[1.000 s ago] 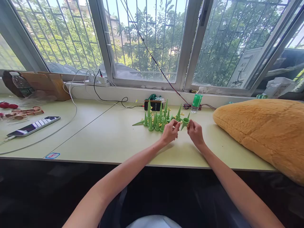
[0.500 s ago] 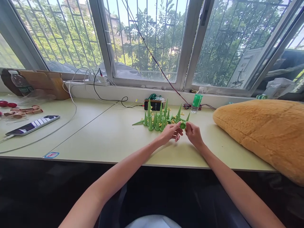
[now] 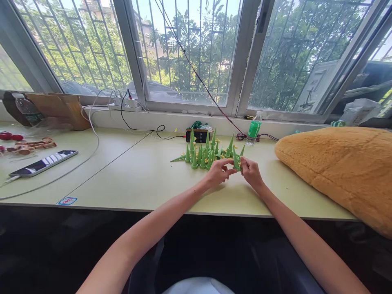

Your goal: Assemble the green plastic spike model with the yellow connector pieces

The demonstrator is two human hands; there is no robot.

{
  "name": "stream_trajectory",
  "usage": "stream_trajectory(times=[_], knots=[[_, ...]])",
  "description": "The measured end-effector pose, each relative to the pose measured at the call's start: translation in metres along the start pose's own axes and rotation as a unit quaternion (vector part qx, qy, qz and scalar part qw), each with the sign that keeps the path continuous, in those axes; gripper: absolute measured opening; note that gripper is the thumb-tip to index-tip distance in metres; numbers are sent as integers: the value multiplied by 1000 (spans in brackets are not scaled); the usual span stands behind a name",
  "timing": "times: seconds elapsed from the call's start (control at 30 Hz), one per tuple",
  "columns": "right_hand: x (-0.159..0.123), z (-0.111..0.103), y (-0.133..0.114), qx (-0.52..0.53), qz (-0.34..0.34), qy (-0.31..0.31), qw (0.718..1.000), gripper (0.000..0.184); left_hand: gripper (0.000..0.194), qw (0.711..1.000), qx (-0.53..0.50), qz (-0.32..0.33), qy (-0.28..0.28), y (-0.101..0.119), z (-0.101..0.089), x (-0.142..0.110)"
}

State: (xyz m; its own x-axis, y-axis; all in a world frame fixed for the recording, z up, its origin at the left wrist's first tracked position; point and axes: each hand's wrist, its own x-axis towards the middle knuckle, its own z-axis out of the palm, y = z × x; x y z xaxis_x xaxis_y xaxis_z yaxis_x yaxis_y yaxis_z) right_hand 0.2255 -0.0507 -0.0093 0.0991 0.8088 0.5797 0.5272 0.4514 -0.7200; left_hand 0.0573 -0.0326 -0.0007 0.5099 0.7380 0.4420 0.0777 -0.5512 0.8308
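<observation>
A green cone-shaped plant watering spike [image 3: 235, 158] stands tip up between my hands, just over the table. My left hand [image 3: 218, 173] holds it from the left, thumb low at its wide end and index finger higher up. On the other side my right hand [image 3: 251, 170] pinches it with thumb and fingertips; a bit of yellow shows there. Behind my hands is a cluster of similar green spikes [image 3: 199, 157], mostly upright, with small yellow valve pieces [image 3: 234, 147] among them. One spike [image 3: 178, 158] lies on its side at the cluster's left.
The pale table [image 3: 137, 175] runs along the window. Behind the cluster stands a phone with a lit clock [image 3: 200, 136], and a green-labelled bottle [image 3: 254, 130] is to its right. A brown plush cushion [image 3: 330, 167] fills the right side. Another phone [image 3: 44, 163] lies left, with a cable.
The spike has turned from showing its round green end toward me to standing tip up. My left fingers have shifted to either side of its lower part; my right hand keeps hold.
</observation>
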Motion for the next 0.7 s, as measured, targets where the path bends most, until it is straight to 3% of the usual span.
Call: stream_trajectory(times=[0.2, 0.43, 0.6, 0.7], knots=[[1, 3, 4, 21, 13, -6, 1000, 56, 32, 987, 121, 99, 19, -9, -3, 2], [2, 7, 3, 11, 24, -13, 1000, 52, 30, 978, 172, 119, 25, -15, -1, 3], [2, 6, -2, -39, -10, 39, 998, 47, 26, 987, 113, 73, 90, -7, 13, 4], [1, 4, -2, -60, -22, 58, 996, 45, 35, 996, 29, -16, 86, 0, 16, 4]])
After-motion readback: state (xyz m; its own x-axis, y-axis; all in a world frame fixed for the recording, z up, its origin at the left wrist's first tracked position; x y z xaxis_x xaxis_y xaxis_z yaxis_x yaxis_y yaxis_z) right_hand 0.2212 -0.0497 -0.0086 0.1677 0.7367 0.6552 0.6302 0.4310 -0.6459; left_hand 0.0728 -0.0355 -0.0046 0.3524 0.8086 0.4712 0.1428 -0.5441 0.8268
